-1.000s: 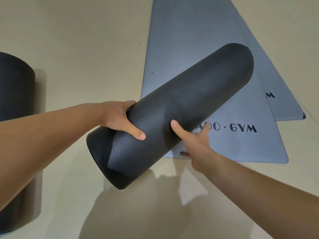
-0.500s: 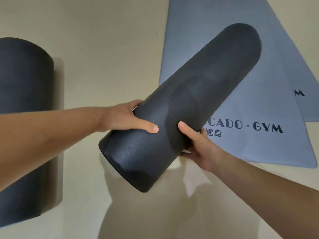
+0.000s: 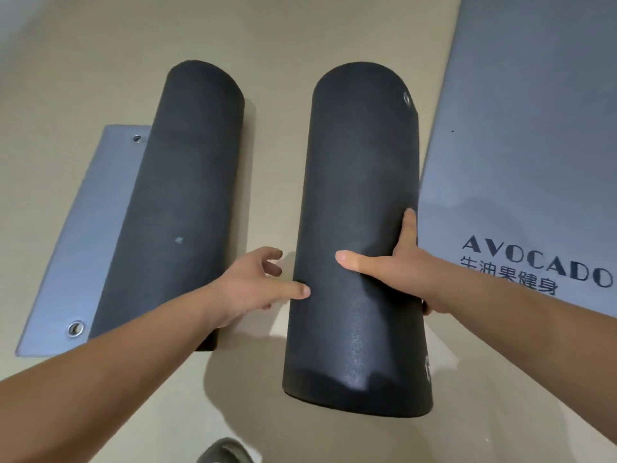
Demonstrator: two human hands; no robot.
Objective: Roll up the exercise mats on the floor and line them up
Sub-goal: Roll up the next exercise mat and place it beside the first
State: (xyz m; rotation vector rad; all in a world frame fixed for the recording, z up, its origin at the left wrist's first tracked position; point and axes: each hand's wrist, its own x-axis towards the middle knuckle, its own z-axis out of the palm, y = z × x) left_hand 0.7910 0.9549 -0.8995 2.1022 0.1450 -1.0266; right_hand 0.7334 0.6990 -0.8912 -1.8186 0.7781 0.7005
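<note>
The beige floor (image 3: 100,78) fills the view and carries everything. Largest on it is the flat grey foam exercise mat (image 3: 534,145) at the right, unrolled, printed with "AVOCADO" and a line of Chinese characters near its close edge. Just left of it is the dark grey rolled-up mat (image 3: 362,195), its length running away from the camera, with a metal eyelet (image 3: 406,97) at the far end and another at the near end along its right side. Whether it rests on the floor or is held just above it cannot be told. Left of that, across a strip of bare floor, lies a second dark rolled mat (image 3: 180,202), roughly parallel, its loose grey tail (image 3: 83,235) spread flat to the left with two eyelets.

The right hand (image 3: 397,269) grips the nearer roll from the right side, thumb across the top and fingers wrapped around the far flank. The left hand (image 3: 253,282) sits in the gap between the rolls, fingers spread and loosely curled, with only the thumb tip touching the roll's left side.
</note>
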